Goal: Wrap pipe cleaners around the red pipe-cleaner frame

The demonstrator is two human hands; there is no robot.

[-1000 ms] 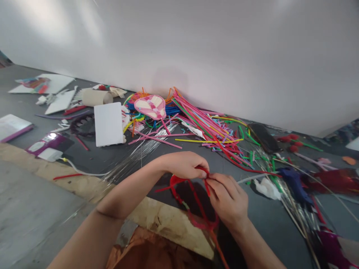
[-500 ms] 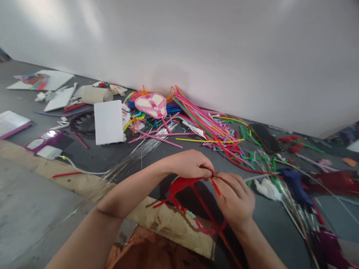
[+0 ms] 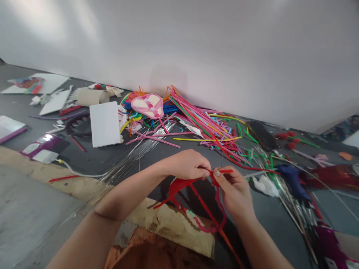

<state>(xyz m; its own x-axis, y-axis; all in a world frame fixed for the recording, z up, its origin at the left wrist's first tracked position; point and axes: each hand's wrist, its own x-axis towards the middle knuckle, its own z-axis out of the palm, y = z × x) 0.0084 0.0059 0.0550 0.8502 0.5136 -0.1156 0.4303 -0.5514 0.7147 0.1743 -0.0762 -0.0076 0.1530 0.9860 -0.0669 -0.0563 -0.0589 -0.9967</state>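
Observation:
My left hand (image 3: 190, 166) is closed, thumb and fingers pinching the upper edge of a red pipe-cleaner piece (image 3: 182, 185). A loop of red, pink and pale green pipe cleaner hangs below it, with a long red stem running down toward my lap. My right hand (image 3: 235, 190) pinches the same piece between thumb and forefinger, close beside the left fingertips. A short red end sticks out to the right across the right fingers. Just beyond both hands lies a pile of coloured pipe cleaners (image 3: 204, 116).
A pink and cream pipe-cleaner shape (image 3: 148, 105) rests on the pile. To the left are a white card (image 3: 105, 124), a cardboard roll (image 3: 92, 97) and silver wires (image 3: 126, 160). A blue glue gun (image 3: 294, 181) and white tissue (image 3: 266, 186) lie at right, before the wall (image 3: 179, 45).
My right hand has turned and opened its grip slightly, moving a little away from the left. The red end that pointed down now points right. My left hand keeps its pinch.

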